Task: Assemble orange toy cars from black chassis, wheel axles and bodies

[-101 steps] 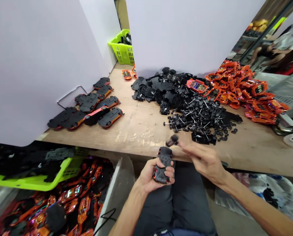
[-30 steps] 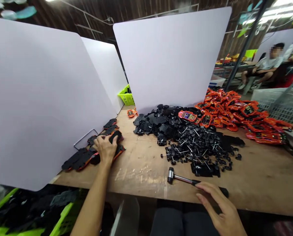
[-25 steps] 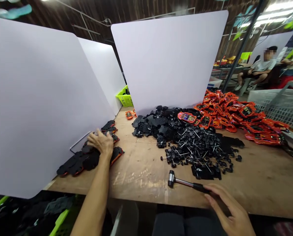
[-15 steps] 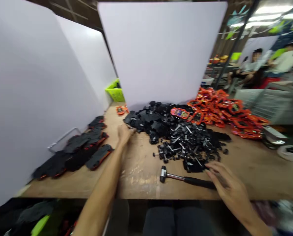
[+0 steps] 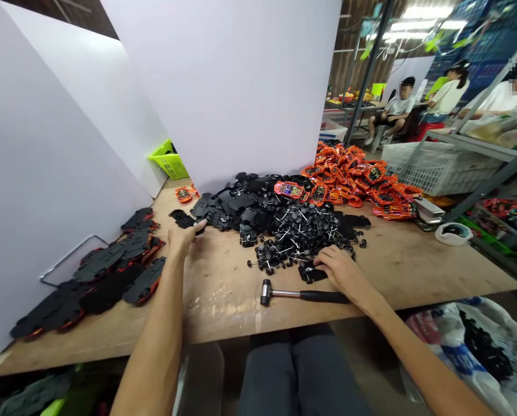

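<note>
the left hand (image 5: 183, 237) is half open, its fingertips against a black toy car chassis (image 5: 183, 219) on the wooden surface (image 5: 223, 312). the right hand (image 5: 340, 269), open and palm down, rests on black parts (image 5: 312, 273) just beyond a hammer (image 5: 299, 296).

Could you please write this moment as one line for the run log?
left hand: at black chassis | right hand: on black parts | hammer: on table, beside right hand

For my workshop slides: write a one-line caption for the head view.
Left hand touches a black plastic car base; right hand rests on black parts beside a steel-headed hammer.
</note>
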{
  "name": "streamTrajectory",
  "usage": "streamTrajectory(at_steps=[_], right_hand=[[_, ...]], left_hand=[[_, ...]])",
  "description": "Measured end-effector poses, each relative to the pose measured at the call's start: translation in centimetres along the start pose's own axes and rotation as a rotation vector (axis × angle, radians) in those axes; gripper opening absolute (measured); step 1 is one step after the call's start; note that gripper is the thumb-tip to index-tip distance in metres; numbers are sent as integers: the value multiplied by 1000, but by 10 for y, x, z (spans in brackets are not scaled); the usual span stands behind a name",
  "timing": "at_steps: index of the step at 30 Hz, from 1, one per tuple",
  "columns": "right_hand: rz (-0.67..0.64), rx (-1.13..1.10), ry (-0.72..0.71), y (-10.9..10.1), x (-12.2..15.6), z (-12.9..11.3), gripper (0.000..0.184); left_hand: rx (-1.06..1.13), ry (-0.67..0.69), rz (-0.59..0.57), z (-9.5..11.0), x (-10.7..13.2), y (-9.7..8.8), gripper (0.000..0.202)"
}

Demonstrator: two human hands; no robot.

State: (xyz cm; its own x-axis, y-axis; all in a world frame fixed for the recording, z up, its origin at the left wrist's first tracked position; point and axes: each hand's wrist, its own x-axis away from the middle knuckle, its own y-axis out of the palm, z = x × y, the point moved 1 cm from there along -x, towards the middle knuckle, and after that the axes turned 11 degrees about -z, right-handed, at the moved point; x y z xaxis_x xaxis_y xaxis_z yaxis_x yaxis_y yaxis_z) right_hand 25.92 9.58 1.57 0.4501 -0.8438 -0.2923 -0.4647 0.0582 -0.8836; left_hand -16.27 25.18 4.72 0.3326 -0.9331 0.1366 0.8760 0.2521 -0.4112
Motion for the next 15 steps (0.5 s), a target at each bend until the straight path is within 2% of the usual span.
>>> streamTrajectory(at_steps=[3,7,9,11,15], right_hand=[[-7,-72,-45,-15,-3,12,19],[-8,-374,48,-29,-8,5,18],[-11,-540,58,-28,-14,-13,18],[-45,-690,10,-19,-22,-42,16],[-182,-885,-62,19,-47,-105,12]], left_hand=[[315,7,-95,-10,33,-6,33],[608,19,-160,-29,85,-3,29],[684,13,-177,-39,108,4,35],[717,18,-167,-49,129,10,39],[713,13,-166,-63,171,16,53]])
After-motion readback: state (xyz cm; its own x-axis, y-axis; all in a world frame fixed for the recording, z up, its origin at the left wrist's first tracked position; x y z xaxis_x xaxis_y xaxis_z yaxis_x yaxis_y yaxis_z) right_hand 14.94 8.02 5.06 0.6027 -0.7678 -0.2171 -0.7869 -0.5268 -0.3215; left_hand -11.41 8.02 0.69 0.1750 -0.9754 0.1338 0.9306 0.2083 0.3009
